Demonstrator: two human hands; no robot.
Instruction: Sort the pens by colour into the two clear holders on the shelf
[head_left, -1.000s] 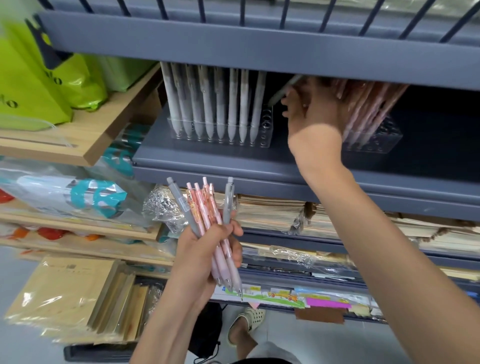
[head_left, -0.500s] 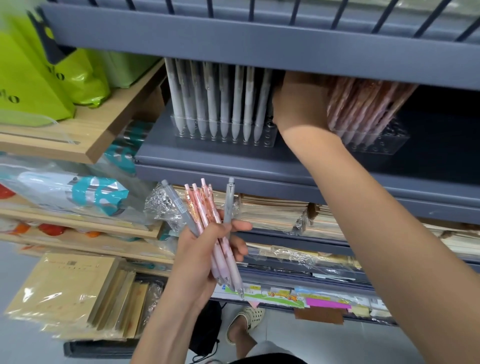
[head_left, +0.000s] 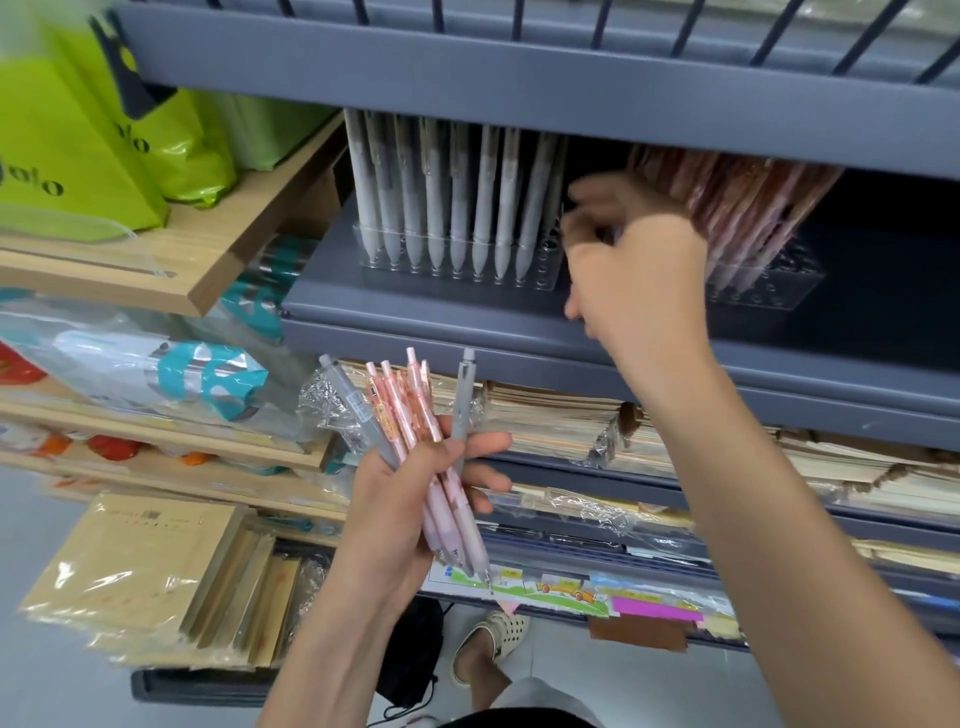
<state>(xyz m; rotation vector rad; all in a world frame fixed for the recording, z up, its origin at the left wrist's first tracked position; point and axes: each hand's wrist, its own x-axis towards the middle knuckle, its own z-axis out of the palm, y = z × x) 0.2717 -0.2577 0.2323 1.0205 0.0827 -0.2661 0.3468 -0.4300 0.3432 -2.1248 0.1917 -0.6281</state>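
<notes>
Grey metal shelving (head_left: 415, 306) fills the view, and on one shelf stand two clear holders: the left holder (head_left: 457, 260) carries a row of upright grey pens (head_left: 457, 202), the right holder (head_left: 769, 280) a leaning bunch of pink pens (head_left: 748, 202). Below them the left hand (head_left: 410, 499) is closed around a fanned bundle of pens (head_left: 415, 415), pink ones in the middle and a grey one at each side, tips pointing down past the fingers (head_left: 483, 475). Between the two holders the right hand (head_left: 634, 270) is blurred, so I cannot tell whether its fingers grip anything.
</notes>
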